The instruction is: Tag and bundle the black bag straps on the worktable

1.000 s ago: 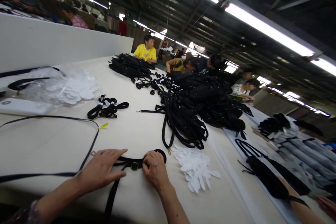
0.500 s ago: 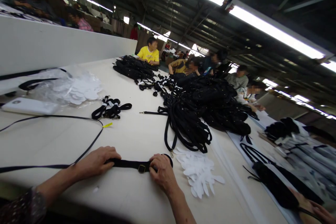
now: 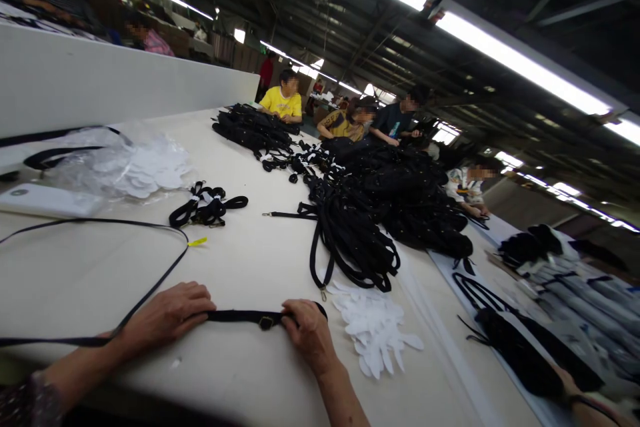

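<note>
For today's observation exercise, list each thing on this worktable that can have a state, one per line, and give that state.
Left hand: palm down, pressing the strap's left end to the table.
Right hand: closed over the strap's right end.
Black strap: pulled straight and flat between both hands.
Buckle: threaded on the strap, beside the right hand.
White cut pieces: loosely heaped.
Strap pile: tangled.
Plastic bag: crumpled, holding white pieces.

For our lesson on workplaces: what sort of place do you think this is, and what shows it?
Probably a garment or bag-strap workshop: heaps of black webbing straps on a long cream worktable, white cut-out fabric pieces, and seated workers under strip lights.
</note>
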Action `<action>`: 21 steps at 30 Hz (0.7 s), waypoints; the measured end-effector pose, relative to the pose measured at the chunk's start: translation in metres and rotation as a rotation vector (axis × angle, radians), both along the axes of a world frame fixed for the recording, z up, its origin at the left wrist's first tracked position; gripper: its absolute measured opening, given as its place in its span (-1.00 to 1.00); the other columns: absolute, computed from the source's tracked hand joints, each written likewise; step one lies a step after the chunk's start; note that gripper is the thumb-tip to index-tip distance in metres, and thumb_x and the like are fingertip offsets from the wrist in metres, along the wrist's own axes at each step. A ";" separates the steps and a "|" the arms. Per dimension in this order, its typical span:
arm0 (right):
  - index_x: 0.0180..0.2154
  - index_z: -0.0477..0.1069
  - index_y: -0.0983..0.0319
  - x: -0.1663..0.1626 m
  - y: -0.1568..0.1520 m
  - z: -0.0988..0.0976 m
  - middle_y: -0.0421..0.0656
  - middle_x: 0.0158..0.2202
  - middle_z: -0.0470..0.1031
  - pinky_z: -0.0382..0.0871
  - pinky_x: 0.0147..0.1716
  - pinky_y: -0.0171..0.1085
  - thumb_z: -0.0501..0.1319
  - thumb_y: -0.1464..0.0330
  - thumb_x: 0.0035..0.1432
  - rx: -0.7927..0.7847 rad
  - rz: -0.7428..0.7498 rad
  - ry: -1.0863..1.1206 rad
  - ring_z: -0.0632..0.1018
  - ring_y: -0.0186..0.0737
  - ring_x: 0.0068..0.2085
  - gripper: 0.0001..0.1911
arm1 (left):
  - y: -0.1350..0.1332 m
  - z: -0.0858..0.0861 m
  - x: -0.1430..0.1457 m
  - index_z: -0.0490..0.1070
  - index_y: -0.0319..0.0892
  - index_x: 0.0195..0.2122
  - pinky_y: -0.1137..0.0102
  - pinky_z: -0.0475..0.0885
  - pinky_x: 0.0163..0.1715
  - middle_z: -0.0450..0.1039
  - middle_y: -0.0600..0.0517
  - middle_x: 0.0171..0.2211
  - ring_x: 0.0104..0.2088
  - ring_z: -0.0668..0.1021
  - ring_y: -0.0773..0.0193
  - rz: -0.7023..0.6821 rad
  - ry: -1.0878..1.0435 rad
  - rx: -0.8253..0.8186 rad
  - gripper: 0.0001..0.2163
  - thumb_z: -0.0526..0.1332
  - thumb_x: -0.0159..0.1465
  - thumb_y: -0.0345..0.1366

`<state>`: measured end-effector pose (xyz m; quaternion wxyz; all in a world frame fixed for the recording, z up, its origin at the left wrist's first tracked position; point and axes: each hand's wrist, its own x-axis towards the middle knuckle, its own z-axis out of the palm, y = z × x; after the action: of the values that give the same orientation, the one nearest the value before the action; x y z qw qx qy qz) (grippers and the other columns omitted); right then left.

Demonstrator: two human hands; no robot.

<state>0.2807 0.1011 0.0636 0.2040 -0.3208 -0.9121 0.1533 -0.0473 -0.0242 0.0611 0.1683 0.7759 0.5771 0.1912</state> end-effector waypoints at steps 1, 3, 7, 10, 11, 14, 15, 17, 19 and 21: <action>-0.05 0.44 0.13 0.000 0.000 -0.002 -0.18 -0.21 0.61 0.32 0.07 -0.15 0.22 0.46 0.22 0.010 0.001 -0.005 0.57 -0.20 -0.14 -0.74 | -0.001 -0.001 0.000 0.50 0.03 -0.05 0.25 0.39 0.02 0.54 0.04 -0.12 -0.09 0.53 0.18 0.015 0.021 0.000 -0.75 0.03 0.44 -0.20; -0.08 0.47 0.11 0.000 0.000 -0.004 -0.18 -0.24 0.60 0.33 0.02 -0.16 0.20 0.45 0.26 0.040 0.020 -0.047 0.56 -0.19 -0.16 -0.78 | -0.005 -0.003 0.005 0.47 0.02 0.01 0.17 0.38 0.09 0.54 0.02 -0.05 -0.02 0.53 0.13 0.087 0.052 0.025 -0.75 0.06 0.42 -0.20; -0.20 0.49 0.12 -0.003 0.001 -0.005 -0.19 -0.32 0.56 0.31 -0.05 -0.18 0.14 0.44 0.31 0.079 0.033 -0.092 0.53 -0.22 -0.23 -0.83 | -0.030 -0.010 0.036 0.16 0.10 0.31 0.04 0.27 0.26 0.36 0.00 0.26 0.24 0.38 0.02 0.187 0.049 0.155 -0.53 0.14 0.37 -0.17; -0.20 0.49 0.13 -0.003 0.002 -0.004 -0.18 -0.32 0.56 0.30 -0.08 -0.19 0.13 0.44 0.32 0.090 0.042 -0.076 0.52 -0.22 -0.23 -0.83 | -0.048 -0.015 0.074 -0.02 0.17 0.37 0.05 0.23 0.30 0.30 0.07 0.31 0.28 0.35 0.08 -0.038 -0.006 0.201 -0.40 0.09 0.34 -0.34; -0.19 0.49 0.13 -0.003 0.002 -0.004 -0.19 -0.32 0.56 0.30 -0.08 -0.20 0.14 0.45 0.31 0.095 0.045 -0.070 0.52 -0.22 -0.23 -0.83 | -0.051 -0.016 0.085 -0.05 0.18 0.38 0.06 0.25 0.29 0.33 0.07 0.30 0.27 0.37 0.10 -0.148 -0.026 0.206 -0.36 0.08 0.31 -0.39; -0.18 0.48 0.13 -0.002 0.003 -0.004 -0.19 -0.31 0.55 0.29 -0.05 -0.20 0.15 0.47 0.29 0.116 0.060 -0.064 0.52 -0.22 -0.21 -0.82 | -0.045 -0.013 0.100 -0.08 0.10 0.40 0.08 0.28 0.27 0.31 0.06 0.31 0.27 0.37 0.11 -0.265 -0.021 0.222 -0.28 0.06 0.24 -0.49; -0.17 0.48 0.13 -0.002 0.003 -0.004 -0.20 -0.31 0.55 0.30 -0.05 -0.20 0.16 0.48 0.29 0.125 0.065 -0.062 0.53 -0.22 -0.21 -0.82 | -0.038 -0.011 0.100 -0.08 0.07 0.40 0.09 0.28 0.27 0.29 0.05 0.33 0.29 0.35 0.13 -0.231 -0.002 0.239 -0.28 0.05 0.24 -0.52; -0.17 0.48 0.13 -0.002 0.003 -0.005 -0.21 -0.32 0.55 0.31 -0.09 -0.21 0.16 0.49 0.28 0.150 0.072 -0.060 0.53 -0.22 -0.22 -0.82 | -0.022 -0.006 0.094 -0.04 0.02 0.39 0.11 0.25 0.28 0.25 0.03 0.34 0.32 0.30 0.16 -0.120 0.044 0.282 -0.31 0.01 0.25 -0.57; -0.18 0.47 0.13 -0.002 0.003 -0.005 -0.21 -0.33 0.55 0.33 -0.13 -0.22 0.15 0.48 0.29 0.179 0.074 -0.059 0.53 -0.23 -0.25 -0.83 | -0.004 -0.003 0.088 0.02 0.01 0.37 0.10 0.22 0.28 0.26 0.03 0.34 0.32 0.30 0.17 0.002 0.084 0.304 -0.36 -0.01 0.28 -0.58; -0.19 0.46 0.14 -0.003 0.002 -0.005 -0.21 -0.35 0.55 0.36 -0.13 -0.22 0.13 0.48 0.31 0.214 0.084 -0.048 0.54 -0.23 -0.26 -0.83 | 0.011 -0.003 0.084 0.07 0.00 0.34 0.06 0.18 0.28 0.27 0.02 0.33 0.32 0.30 0.14 0.076 0.110 0.298 -0.41 -0.01 0.31 -0.56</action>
<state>0.2775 0.1028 0.0584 0.2085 -0.2624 -0.9405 0.0555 0.0370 -0.0133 0.0584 0.0124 0.7791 0.5797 0.2382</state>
